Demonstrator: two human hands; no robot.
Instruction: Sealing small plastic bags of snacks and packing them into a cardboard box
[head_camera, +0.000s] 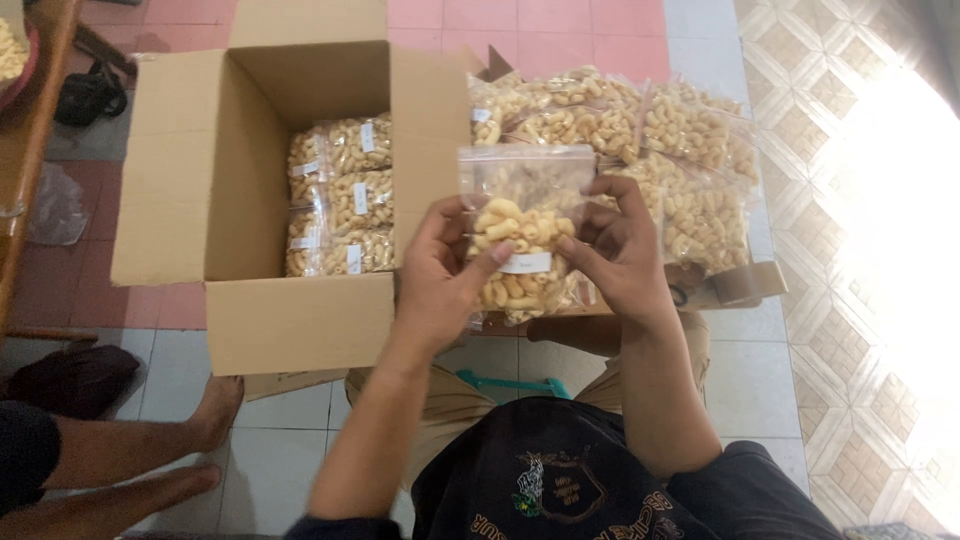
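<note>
Here both hands (440, 285) (620, 255) — fingers closed — pinch the snack bag (522, 245) beside the open box (300, 320).

Upright clear snack bag (522, 240), midair

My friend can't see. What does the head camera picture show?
Both hands, left hand and right hand, hold up a clear bag of yellow snacks. Left is an open cardboard box with bags inside; more bags are piled behind.

Left of grip: open box (250, 190), flaps raised, top clear.
Ahead and right: heaped bags (650, 150) block.
Below: lap (470, 400).
</note>
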